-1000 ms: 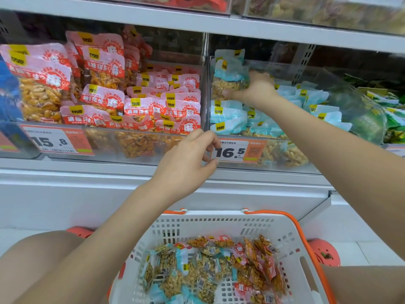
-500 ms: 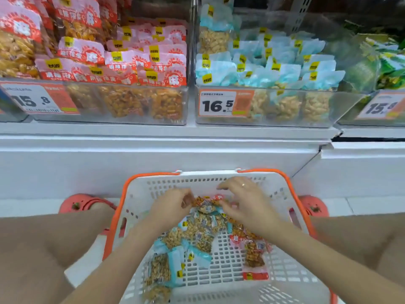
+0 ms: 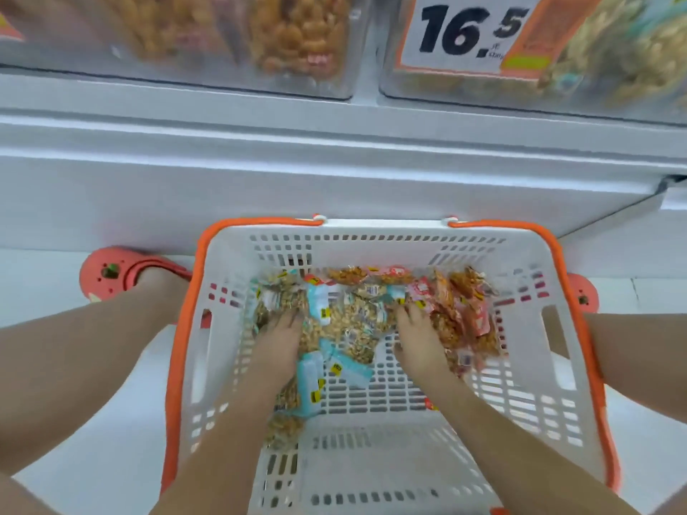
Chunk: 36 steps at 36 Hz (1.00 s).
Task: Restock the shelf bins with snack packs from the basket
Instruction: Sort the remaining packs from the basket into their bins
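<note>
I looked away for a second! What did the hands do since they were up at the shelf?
Both hands came down from the shelf bins into the basket. The left hand and right hand now press into the pile of snack packs, blue ones between them; whether either grips a pack is unclear. The view tilted down too. The basket, price tag and bins stayed put.

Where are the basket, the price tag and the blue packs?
basket (image 3: 375, 232): head view, far rim.
price tag (image 3: 461, 31): head view, its printed digits.
blue packs (image 3: 316, 369): head view, one pack by the left hand (image 3: 277, 340).
</note>
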Available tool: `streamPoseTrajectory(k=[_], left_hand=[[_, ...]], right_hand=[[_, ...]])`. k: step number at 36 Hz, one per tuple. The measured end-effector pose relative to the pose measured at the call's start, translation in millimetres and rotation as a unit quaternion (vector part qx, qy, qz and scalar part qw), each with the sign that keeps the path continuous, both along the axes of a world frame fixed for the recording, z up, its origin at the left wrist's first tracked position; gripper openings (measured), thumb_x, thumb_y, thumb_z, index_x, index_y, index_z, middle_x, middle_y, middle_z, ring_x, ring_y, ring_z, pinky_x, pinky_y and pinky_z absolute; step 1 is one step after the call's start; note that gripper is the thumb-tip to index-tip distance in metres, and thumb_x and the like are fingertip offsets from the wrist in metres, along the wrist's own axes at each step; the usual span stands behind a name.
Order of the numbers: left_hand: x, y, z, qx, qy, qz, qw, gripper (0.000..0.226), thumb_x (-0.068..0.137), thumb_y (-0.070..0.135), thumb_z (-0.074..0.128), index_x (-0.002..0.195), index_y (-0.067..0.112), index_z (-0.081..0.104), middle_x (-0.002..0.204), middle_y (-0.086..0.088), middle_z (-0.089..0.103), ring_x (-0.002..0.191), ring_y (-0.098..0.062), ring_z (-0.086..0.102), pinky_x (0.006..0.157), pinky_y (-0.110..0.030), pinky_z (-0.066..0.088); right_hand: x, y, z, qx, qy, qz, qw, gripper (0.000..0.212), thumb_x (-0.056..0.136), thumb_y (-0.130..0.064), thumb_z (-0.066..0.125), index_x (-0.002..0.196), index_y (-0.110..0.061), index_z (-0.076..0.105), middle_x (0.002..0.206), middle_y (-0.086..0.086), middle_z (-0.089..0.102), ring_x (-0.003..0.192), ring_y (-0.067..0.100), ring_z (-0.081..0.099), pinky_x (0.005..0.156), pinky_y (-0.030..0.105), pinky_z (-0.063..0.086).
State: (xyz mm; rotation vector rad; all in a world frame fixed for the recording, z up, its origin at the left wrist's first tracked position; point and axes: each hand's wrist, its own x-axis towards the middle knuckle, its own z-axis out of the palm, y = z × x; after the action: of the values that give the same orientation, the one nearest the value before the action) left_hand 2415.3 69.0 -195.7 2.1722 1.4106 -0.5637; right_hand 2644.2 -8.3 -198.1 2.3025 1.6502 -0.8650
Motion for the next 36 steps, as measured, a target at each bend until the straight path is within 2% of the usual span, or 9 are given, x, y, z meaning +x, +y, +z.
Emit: streamPoseTrajectory(k=[4, 7, 11, 14, 17, 23, 27, 32, 36], left_hand=[[8, 3, -18, 0.017, 0.025, -0.03, 0.999, 0.076, 0.088, 0.004, 0.058, 0.15, 0.011, 0.013, 0.155, -0.007, 0.017, 0.143, -0.029, 0.018, 0.113, -0.037, 0.025], [9, 1, -26, 0.056, 0.009, -0.035, 0.998, 0.074, 0.083, 0.006, 0.063, 0.145, 0.009, 0.024, 0.148, -0.009, 0.027, 0.137, -0.029, 0.028, 0.104, -0.036, 0.039], [5, 1, -35, 0.086, -0.018, -0.019, 0.996, 0.084, 0.062, 0.018, 0.086, 0.134, 0.004, 0.044, 0.134, -0.012, 0.045, 0.122, -0.03, 0.046, 0.089, -0.035, 0.05], [8, 0, -36, 0.002, -0.037, 0.034, 0.999, 0.105, 0.068, 0.051, 0.079, 0.144, 0.005, 0.021, 0.145, -0.007, 0.02, 0.136, -0.03, 0.021, 0.105, -0.035, 0.039], [13, -5, -37, 0.002, -0.011, 0.033, 0.999, 0.11, 0.069, 0.064, 0.071, 0.145, 0.006, 0.016, 0.148, -0.007, 0.014, 0.14, -0.032, 0.012, 0.112, -0.038, 0.03], [17, -11, -45, 0.08, -0.042, 0.06, 0.994, 0.079, 0.061, 0.038, 0.087, 0.117, -0.001, 0.048, 0.127, -0.021, 0.046, 0.12, -0.041, 0.039, 0.091, -0.045, 0.047], [25, -8, -33, 0.065, -0.068, 0.13, 0.987, 0.067, 0.074, 0.032, 0.078, 0.12, 0.003, 0.039, 0.129, -0.017, 0.039, 0.121, -0.036, 0.037, 0.094, -0.041, 0.042], [31, -1, -20, -0.026, -0.143, 0.271, 0.952, 0.062, 0.074, 0.023, 0.081, 0.107, 0.011, 0.03, 0.1, -0.016, 0.062, 0.086, -0.035, 0.064, 0.062, -0.036, 0.046], [31, 5, -3, -0.035, -0.131, 0.199, 0.97, 0.049, 0.074, 0.024, 0.081, 0.116, 0.013, 0.06, 0.11, -0.007, 0.067, 0.095, -0.024, 0.063, 0.074, -0.027, 0.045]], right_hand=[[-2, 9, -7, -0.016, -0.035, 0.015, 0.999, 0.097, 0.083, 0.008, 0.058, 0.154, -0.03, 0.003, 0.161, 0.005, -0.007, 0.147, 0.032, 0.009, 0.093, 0.038, 0.046], [0, 19, -10, -0.009, -0.067, 0.033, 0.997, 0.09, 0.082, 0.007, 0.06, 0.152, -0.025, 0.012, 0.16, 0.008, 0.002, 0.145, 0.033, 0.006, 0.107, 0.047, 0.033], [-3, 25, -14, 0.007, -0.088, 0.037, 0.995, 0.079, 0.081, 0.003, 0.063, 0.146, -0.021, 0.026, 0.156, 0.012, 0.015, 0.142, 0.035, 0.016, 0.101, 0.048, 0.039], [-1, 18, -17, 0.035, -0.091, 0.048, 0.994, 0.075, 0.072, -0.007, 0.079, 0.136, -0.019, 0.042, 0.149, 0.013, 0.031, 0.134, 0.035, 0.031, 0.092, 0.05, 0.047], [-1, 8, -15, 0.049, -0.024, 0.04, 0.998, 0.068, 0.079, -0.026, 0.077, 0.137, -0.019, 0.042, 0.151, 0.012, 0.026, 0.138, 0.034, 0.024, 0.102, 0.05, 0.042], [-7, -10, 2, 0.102, 0.096, -0.017, 0.99, 0.068, 0.077, -0.044, 0.077, 0.131, -0.02, 0.043, 0.152, 0.002, 0.022, 0.141, 0.022, 0.016, 0.112, 0.038, 0.03], [-7, -11, 8, 0.09, 0.133, -0.085, 0.983, 0.071, 0.076, -0.048, 0.077, 0.129, -0.019, 0.041, 0.142, 0.0, 0.034, 0.133, 0.021, 0.033, 0.105, 0.035, 0.04], [-7, -5, 28, 0.056, 0.18, -0.136, 0.973, 0.079, 0.072, -0.047, 0.081, 0.131, -0.021, 0.036, 0.129, 0.003, 0.05, 0.118, 0.021, 0.048, 0.091, 0.034, 0.048], [-5, 0, 49, 0.084, 0.22, -0.181, 0.955, 0.083, 0.068, -0.046, 0.084, 0.129, -0.019, 0.036, 0.122, 0.005, 0.054, 0.113, 0.021, 0.053, 0.088, 0.032, 0.048]])
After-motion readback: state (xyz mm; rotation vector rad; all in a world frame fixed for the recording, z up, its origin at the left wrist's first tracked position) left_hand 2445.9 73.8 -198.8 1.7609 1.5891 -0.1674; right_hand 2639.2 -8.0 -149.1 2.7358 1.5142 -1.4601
